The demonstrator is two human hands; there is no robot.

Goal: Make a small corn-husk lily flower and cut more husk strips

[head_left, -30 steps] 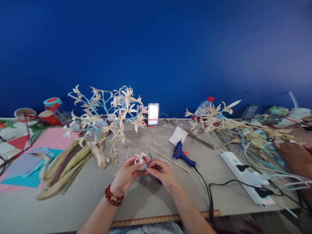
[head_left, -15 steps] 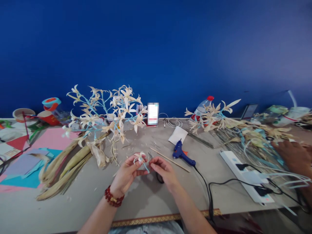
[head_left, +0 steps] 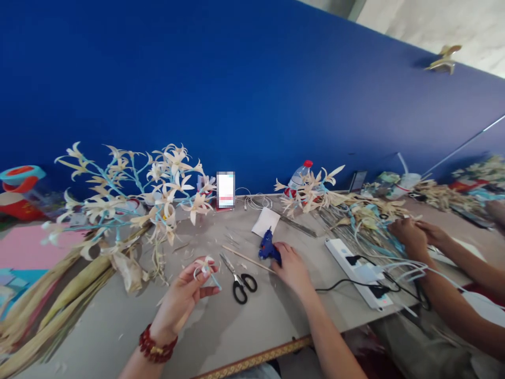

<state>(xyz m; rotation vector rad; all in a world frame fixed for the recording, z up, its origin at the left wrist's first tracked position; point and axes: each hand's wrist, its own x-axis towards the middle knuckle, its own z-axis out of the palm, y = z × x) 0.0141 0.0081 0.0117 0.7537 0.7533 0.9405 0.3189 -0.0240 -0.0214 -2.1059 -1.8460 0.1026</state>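
- My left hand (head_left: 179, 300), raised just above the table (head_left: 118, 326): grip pinches a small husk flower (head_left: 204, 265) between thumb and fingertips.
- Scissors (head_left: 240, 279) lie flat between my hands, touched by neither.
- My right hand (head_left: 292, 268) on the blue glue gun (head_left: 268, 248): grip seems wrapped round its handle, which is mostly hidden.
- Far right: a co-worker's hands (head_left: 410, 234) among husk strips.

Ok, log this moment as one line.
left hand: holds small pale husk flower | right hand: on blue glue gun | black-handled scissors: between hands, on grey table
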